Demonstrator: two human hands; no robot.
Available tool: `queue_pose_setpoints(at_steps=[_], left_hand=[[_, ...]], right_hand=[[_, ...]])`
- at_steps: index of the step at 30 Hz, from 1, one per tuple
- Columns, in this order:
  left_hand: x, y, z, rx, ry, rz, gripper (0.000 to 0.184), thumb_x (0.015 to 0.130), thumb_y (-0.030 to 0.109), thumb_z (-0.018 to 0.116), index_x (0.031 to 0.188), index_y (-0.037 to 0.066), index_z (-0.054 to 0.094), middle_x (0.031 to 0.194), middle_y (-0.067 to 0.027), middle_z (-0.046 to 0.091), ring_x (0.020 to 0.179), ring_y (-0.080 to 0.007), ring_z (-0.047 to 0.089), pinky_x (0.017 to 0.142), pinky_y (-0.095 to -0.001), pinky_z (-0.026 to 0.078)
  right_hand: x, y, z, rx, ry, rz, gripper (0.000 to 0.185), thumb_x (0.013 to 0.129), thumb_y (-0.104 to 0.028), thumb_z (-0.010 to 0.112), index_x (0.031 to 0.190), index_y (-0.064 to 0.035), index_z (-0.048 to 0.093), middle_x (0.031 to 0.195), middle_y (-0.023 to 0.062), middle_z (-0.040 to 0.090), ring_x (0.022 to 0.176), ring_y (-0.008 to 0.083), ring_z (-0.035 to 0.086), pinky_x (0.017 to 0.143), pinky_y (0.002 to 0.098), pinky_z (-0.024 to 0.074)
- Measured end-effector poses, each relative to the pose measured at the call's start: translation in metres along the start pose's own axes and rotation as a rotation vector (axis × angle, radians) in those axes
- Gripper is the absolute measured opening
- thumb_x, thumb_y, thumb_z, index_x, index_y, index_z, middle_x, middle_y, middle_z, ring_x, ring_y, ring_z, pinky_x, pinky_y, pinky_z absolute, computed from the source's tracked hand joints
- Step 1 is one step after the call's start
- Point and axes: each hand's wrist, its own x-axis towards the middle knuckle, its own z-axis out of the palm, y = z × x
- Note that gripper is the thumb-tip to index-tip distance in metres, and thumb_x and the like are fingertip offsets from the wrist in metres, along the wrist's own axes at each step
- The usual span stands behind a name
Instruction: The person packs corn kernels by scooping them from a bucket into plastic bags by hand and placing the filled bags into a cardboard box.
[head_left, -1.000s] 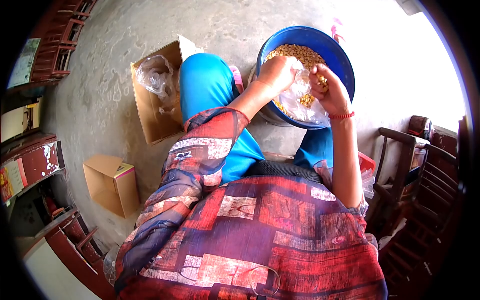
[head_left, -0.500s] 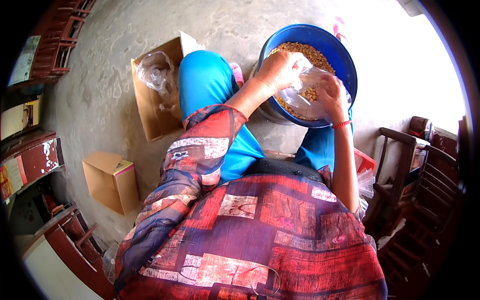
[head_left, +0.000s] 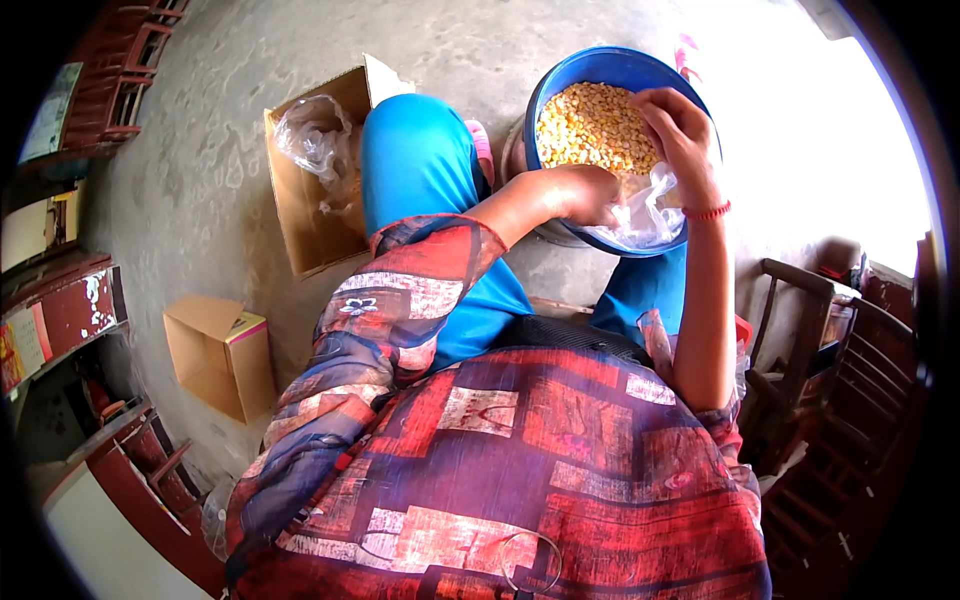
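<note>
A blue bucket [head_left: 553,85] holds loose yellow corn kernels [head_left: 598,125]. My left hand [head_left: 588,194] reaches in over its near rim, fingers closed on a clear plastic bag [head_left: 648,222]. The bag hangs crumpled inside the bucket's near side, partly over the corn. Above the right part of the bucket is my right hand [head_left: 682,135], wrist bent and fingers curled down together toward the kernels. What its fingertips hold, if anything, is hidden. A red band circles that wrist.
An open cardboard box [head_left: 315,235] with clear plastic bags [head_left: 318,140] inside stands left of my knee. A smaller open carton [head_left: 222,360] sits nearer on the concrete floor [head_left: 450,40]. Dark wooden chairs [head_left: 800,330] are at the right.
My left hand has moved lower, toward the near rim, bringing the bag down with it. My right hand has risen away from the bag, uncovering more of the corn.
</note>
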Motion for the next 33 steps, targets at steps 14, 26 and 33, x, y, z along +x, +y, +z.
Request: queue_pose_setpoints(at_steps=[14,26,33], left_hand=[[-0.004,0.007,-0.002,0.067,0.014,-0.071,0.025,0.070,0.018,0.056,0.089,0.004,0.063,0.085,-0.0172,0.062,0.080,-0.0321,0.060,0.071,-0.0409,0.046],[-0.001,-0.003,-0.003,0.032,0.060,-0.084,0.022,0.073,0.023,0.056,0.087,0.007,0.064,0.081,-0.0171,0.063,0.077,-0.0314,0.060,0.071,-0.0402,0.045],[0.001,-0.012,-0.004,-0.018,0.274,-0.118,0.023,0.072,0.026,0.057,0.080,0.006,0.064,0.075,-0.0182,0.061,0.073,-0.0333,0.059,0.067,-0.0413,0.045]], right_hand=[[0.035,0.127,0.057,-1.113,-0.101,-0.100,0.038,0.080,-0.037,0.050,0.112,-0.0171,0.050,0.111,0.0158,0.050,0.104,0.0354,0.048,0.083,0.0460,0.0421],[0.031,0.134,0.042,-0.370,-0.126,-0.029,0.023,0.086,-0.025,0.048,0.086,-0.0058,0.062,0.064,0.0085,0.057,0.057,0.0163,0.052,0.053,0.0302,0.0420],[0.023,0.077,0.011,0.865,-0.073,0.502,0.021,0.087,-0.025,0.042,0.091,-0.0065,0.053,0.071,0.0019,0.048,0.053,0.0075,0.037,0.040,0.0165,0.0257]])
